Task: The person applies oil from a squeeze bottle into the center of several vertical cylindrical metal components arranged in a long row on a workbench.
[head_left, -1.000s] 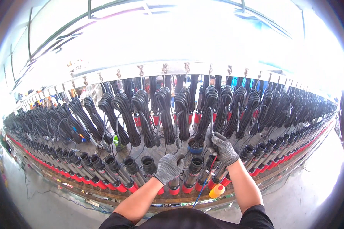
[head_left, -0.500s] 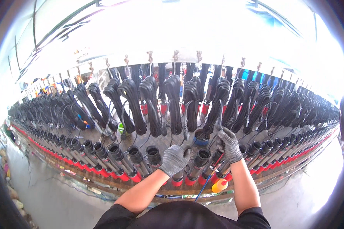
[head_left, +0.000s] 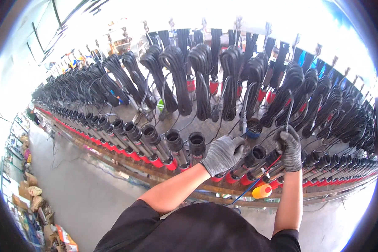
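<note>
My left hand (head_left: 224,155), in a grey knit glove, is curled over the row of cylinders; what its fingers hold, if anything, is hidden. A black-topped cylinder (head_left: 197,145) stands open-mouthed just left of it, and another open cylinder (head_left: 255,156) stands between my hands. My right hand (head_left: 290,149), gloved alike, is closed around the lower end of a black cable (head_left: 289,111) that comes down from a hanging coil. A thin red and blue cord (head_left: 256,180) runs below the right hand. Near that cord is a yellow bottle (head_left: 261,191) with a red tip.
Behind the cylinders, bundled black cable coils (head_left: 199,63) hang in a long curved row. A blue-rimmed bowl (head_left: 253,133) with dark contents sits beyond my hands. Red-bottomed cylinders line the wooden bench edge (head_left: 132,176). Boxes and bags (head_left: 35,197) lie on the floor at left.
The whole view has tilted and shifted, so the bench and both hands appear farther right. Both hands keep much the same curled pose, and the right one stays at the cable end.
</note>
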Tool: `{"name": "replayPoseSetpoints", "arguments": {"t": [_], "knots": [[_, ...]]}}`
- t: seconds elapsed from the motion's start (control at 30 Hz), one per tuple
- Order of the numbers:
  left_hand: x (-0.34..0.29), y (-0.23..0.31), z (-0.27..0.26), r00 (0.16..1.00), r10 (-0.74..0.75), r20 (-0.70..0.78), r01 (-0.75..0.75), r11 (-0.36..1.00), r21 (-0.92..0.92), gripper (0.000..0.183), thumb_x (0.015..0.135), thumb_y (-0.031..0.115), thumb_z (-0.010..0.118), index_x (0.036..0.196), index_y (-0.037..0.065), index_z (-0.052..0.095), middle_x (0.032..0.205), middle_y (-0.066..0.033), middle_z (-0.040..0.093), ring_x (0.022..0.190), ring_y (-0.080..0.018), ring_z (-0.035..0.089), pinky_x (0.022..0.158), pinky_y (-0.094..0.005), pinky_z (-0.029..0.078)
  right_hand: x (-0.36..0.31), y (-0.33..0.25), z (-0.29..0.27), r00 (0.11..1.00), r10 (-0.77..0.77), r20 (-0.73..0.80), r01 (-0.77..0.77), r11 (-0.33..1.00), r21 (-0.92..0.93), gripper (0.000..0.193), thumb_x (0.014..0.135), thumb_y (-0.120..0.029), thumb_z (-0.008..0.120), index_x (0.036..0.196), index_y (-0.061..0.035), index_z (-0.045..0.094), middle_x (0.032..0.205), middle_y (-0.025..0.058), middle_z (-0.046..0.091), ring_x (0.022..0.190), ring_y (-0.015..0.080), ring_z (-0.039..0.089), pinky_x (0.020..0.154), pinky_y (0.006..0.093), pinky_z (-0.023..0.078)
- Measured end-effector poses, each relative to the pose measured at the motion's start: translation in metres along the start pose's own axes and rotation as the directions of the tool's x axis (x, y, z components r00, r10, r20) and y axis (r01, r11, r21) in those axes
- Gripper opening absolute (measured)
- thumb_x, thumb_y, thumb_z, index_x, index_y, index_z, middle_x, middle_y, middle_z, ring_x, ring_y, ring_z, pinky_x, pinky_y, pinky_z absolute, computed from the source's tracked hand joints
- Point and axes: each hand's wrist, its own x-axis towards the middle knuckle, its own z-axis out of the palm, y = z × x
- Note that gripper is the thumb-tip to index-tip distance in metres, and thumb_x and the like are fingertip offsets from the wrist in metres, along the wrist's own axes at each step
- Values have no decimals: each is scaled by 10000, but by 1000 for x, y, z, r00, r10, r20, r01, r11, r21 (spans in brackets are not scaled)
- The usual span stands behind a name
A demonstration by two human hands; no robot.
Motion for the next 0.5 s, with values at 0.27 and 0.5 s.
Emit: {"name": "replayPoseSetpoints", "arguments": {"t": [0.27,0.5], "knots": [[-35,32,-15,990,136,33,-129,977,-172,267,917,141,698,1180,95,702,1088,-138,726,878,-370,703,759,-462,577,-12,-11,-7,999,32,43,-32,999,-12,489,973,-351,691,1309,4,690,1029,45,758,755,84,628,625,243,488],[-80,33,-36,982,125,139,-92,971,-222,204,804,67,772,981,85,673,999,-109,723,870,-342,711,750,-440,577,-5,-4,5,995,81,61,-82,996,23,383,961,-321,733,1109,31,749,743,18,695,584,93,613,530,232,464]]}}
